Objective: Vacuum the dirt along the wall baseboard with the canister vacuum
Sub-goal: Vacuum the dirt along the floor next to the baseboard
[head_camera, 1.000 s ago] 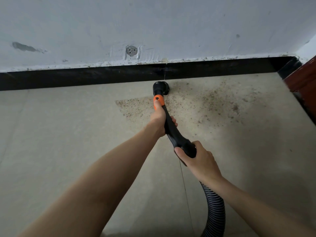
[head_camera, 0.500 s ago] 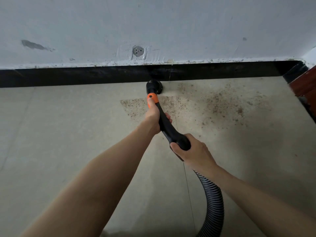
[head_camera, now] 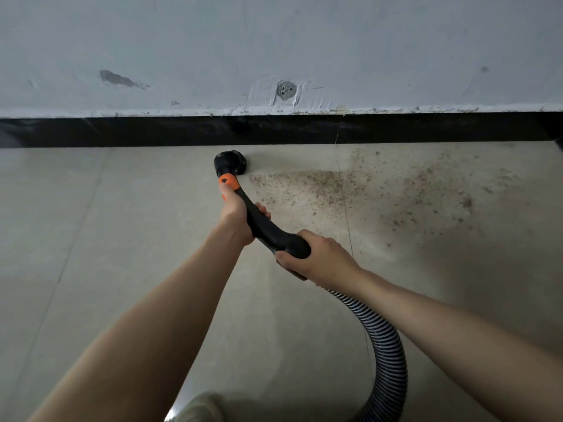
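Nozzle (head_camera: 230, 164) is sitting on the floor (head_camera: 91, 239) just below the baseboard (head_camera: 122, 132), at the left edge of the dirt (head_camera: 350, 190); whether it is touching the baseboard cannot be told; an orange collar (head_camera: 228, 181) is joining nozzle to the curved black wand (head_camera: 262, 226); left hand (head_camera: 236, 214) is gripping the wand just behind the collar, fingers wrapping fully round it, tips showing on the far side; right hand (head_camera: 320, 257) is clasping the rear of the wand, fingers curling underneath, thumb lying along the near side; ribbed hose (head_camera: 387, 354) is running from under the right hand and looping down to the bottom edge; dirt is lying scattered as brown specks to the right of the nozzle, thinner close to the baseboard; wall (head_camera: 396, 50) above is showing a patched hole (head_camera: 286, 90) and a grey scuff (head_camera: 117, 79)
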Motion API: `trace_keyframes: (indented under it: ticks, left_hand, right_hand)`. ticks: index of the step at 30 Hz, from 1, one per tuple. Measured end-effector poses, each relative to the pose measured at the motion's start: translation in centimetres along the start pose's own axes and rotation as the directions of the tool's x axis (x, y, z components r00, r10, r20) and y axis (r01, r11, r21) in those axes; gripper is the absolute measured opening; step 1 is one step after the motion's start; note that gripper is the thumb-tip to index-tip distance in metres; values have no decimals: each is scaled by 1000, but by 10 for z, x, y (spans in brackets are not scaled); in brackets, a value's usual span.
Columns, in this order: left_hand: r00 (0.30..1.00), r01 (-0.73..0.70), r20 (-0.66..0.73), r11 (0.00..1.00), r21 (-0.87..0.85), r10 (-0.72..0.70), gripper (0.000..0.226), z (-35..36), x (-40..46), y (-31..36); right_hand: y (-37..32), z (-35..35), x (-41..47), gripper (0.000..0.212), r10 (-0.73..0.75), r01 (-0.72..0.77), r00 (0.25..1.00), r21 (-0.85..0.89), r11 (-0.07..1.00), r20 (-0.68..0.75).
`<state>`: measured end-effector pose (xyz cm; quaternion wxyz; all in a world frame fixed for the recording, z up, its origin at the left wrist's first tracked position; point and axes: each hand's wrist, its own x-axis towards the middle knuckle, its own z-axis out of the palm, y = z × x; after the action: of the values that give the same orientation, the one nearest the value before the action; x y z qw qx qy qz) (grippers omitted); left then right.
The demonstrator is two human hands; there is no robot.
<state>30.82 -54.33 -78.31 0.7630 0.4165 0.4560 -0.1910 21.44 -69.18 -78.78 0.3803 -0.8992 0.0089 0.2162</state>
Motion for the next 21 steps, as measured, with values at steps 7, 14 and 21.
trace_keyframes:
  ticks: [7, 14, 21]
  left_hand:
    - [999, 23, 41, 998, -51, -21, 67, -20, -10, -15]
    - [999, 10, 49, 999, -38, -8, 71, -17, -19, -28]
    - [997, 26, 74, 1000, 0, -26, 68, -10, -22, -42]
  right_hand:
    - [2, 9, -5, 52, -1, 3, 993, -17, 1000, 118]
    - [10, 13, -17, 45, 24, -23, 998, -15, 1000, 56]
    - [21, 15, -32, 46, 85, -85, 996, 31, 996, -11]
